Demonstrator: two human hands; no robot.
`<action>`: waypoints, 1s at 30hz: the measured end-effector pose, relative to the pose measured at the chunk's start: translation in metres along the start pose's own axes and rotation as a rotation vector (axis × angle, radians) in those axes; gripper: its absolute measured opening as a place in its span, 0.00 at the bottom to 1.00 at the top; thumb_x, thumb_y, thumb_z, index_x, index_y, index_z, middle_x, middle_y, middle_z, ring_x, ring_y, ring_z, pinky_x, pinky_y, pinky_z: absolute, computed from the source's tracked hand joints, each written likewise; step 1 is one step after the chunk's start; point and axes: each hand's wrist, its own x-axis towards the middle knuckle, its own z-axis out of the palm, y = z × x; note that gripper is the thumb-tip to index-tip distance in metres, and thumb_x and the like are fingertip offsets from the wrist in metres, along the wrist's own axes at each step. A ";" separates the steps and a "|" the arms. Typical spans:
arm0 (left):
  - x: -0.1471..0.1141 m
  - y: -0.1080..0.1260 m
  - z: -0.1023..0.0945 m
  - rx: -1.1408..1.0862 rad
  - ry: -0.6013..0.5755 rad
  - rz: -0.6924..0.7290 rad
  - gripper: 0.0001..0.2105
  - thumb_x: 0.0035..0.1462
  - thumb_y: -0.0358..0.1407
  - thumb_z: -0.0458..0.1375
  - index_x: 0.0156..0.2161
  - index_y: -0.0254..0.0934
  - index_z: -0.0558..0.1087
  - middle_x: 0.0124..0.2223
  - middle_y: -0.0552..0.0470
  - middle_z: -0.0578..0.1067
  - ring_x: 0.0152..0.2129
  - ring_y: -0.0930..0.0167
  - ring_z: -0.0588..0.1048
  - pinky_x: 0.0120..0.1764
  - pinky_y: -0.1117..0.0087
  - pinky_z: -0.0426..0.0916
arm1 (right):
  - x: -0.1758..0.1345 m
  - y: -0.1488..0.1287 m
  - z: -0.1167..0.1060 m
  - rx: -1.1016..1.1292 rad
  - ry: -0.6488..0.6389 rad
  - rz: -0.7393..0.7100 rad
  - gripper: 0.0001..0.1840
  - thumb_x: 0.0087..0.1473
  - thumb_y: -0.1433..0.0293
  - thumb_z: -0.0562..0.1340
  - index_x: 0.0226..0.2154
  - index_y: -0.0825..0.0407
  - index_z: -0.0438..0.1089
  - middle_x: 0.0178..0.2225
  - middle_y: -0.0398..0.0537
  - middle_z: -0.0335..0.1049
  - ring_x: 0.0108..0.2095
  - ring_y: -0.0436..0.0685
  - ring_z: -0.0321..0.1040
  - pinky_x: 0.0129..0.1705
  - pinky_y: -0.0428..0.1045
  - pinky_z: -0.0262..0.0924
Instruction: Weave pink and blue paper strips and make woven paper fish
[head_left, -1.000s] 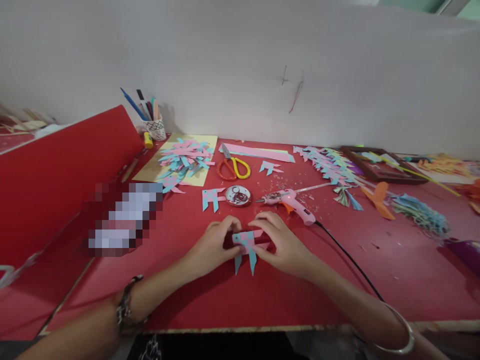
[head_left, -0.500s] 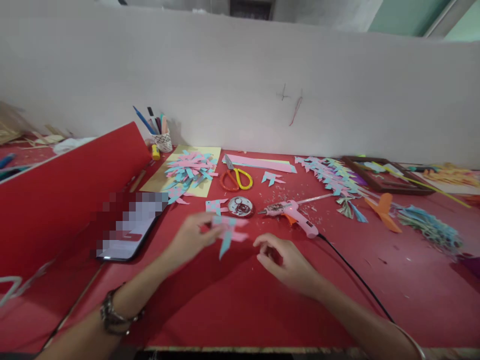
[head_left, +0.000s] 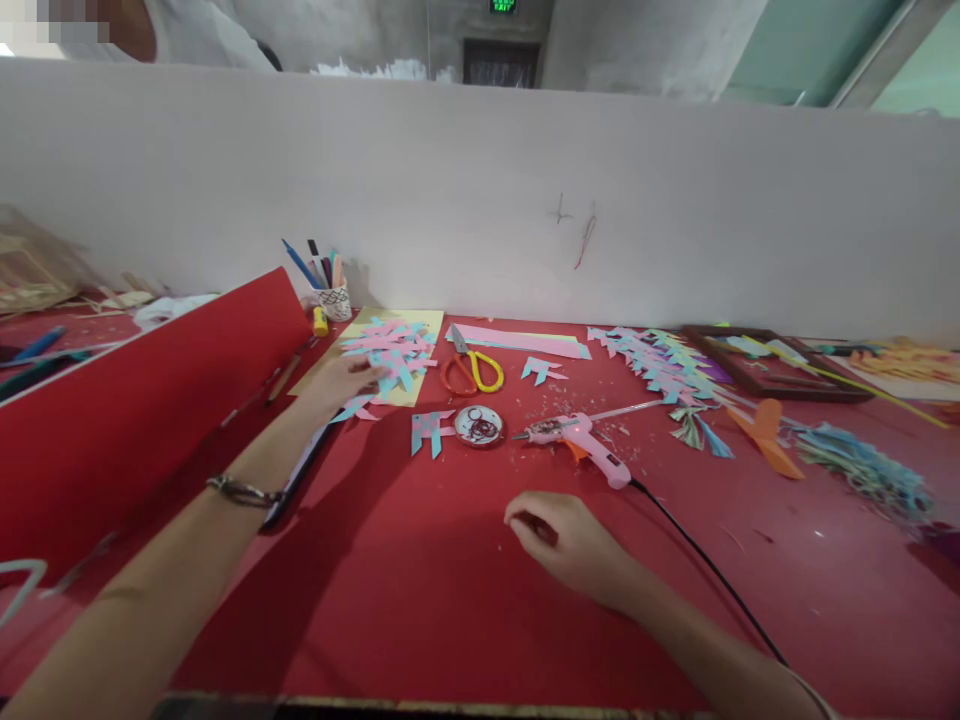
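My left hand [head_left: 346, 382] reaches to the near left side of a pile of folded pink-and-blue paper strip pieces [head_left: 397, 345]. Its fingers are bent together on a paper piece there, whose shape blends into the pile. Nearer me, my right hand [head_left: 562, 535] hovers above the red table with fingers curled and thumb close to the index finger; nothing shows in them. Between the hands, a single fish-like paper piece [head_left: 430, 430] lies against a small round dish [head_left: 479, 427] of dark thread-like bits. A pink glue gun [head_left: 585, 445] lies beyond my right hand.
Scissors [head_left: 471, 372] with red and yellow handles lie behind the dish. My left forearm partly covers a phone [head_left: 300, 485] beside a leaning red board [head_left: 150, 410]. The glue gun's black cord [head_left: 705, 550] runs past my right forearm. Paper garlands [head_left: 660, 365] lie at right.
My left hand has moved from the table's middle, where it held a pink-and-blue paper piece, to the pile at back left. The right hand stays nearly in place. The view has tilted up slightly.
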 end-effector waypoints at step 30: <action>-0.094 -0.020 0.013 0.731 -0.053 0.780 0.12 0.53 0.34 0.44 0.33 0.38 0.71 0.31 0.50 0.76 0.29 0.69 0.72 0.36 0.67 0.62 | 0.001 -0.011 -0.019 0.045 0.194 -0.118 0.09 0.50 0.71 0.50 0.24 0.53 0.64 0.22 0.43 0.66 0.23 0.47 0.60 0.27 0.42 0.53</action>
